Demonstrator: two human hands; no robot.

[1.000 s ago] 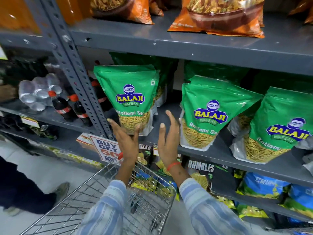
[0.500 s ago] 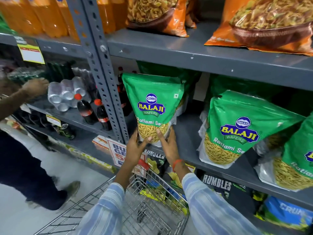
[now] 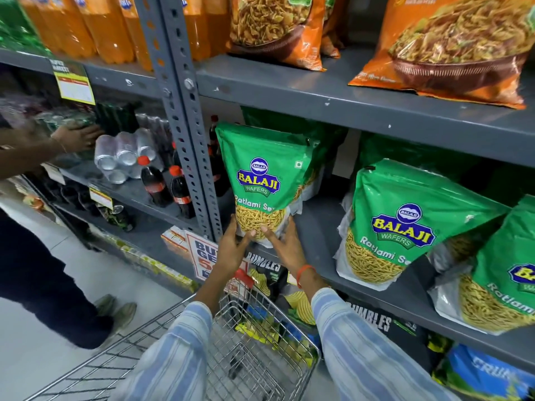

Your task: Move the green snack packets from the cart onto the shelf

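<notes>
A green Balaji snack packet (image 3: 260, 175) stands upright at the left end of the grey middle shelf (image 3: 318, 227), beside the upright post. My left hand (image 3: 233, 250) and my right hand (image 3: 282, 247) both grip its bottom edge, thumbs over the clear window. Two more green packets (image 3: 405, 221) (image 3: 503, 279) lean further right on the same shelf, with others behind them. The wire cart (image 3: 254, 342) sits below my forearms; no green packets show in the part of the basket I can see.
A grey perforated post (image 3: 185, 125) rises left of the held packet. Orange snack bags (image 3: 451, 47) lie on the shelf above. Cola bottles (image 3: 153, 180) and cans fill the left bay, where another person's hand (image 3: 76, 138) reaches. Dark snack bags (image 3: 373, 319) sit below.
My open hands have closed on the bottom of the leftmost green packet. My view has shifted left and closer to it.
</notes>
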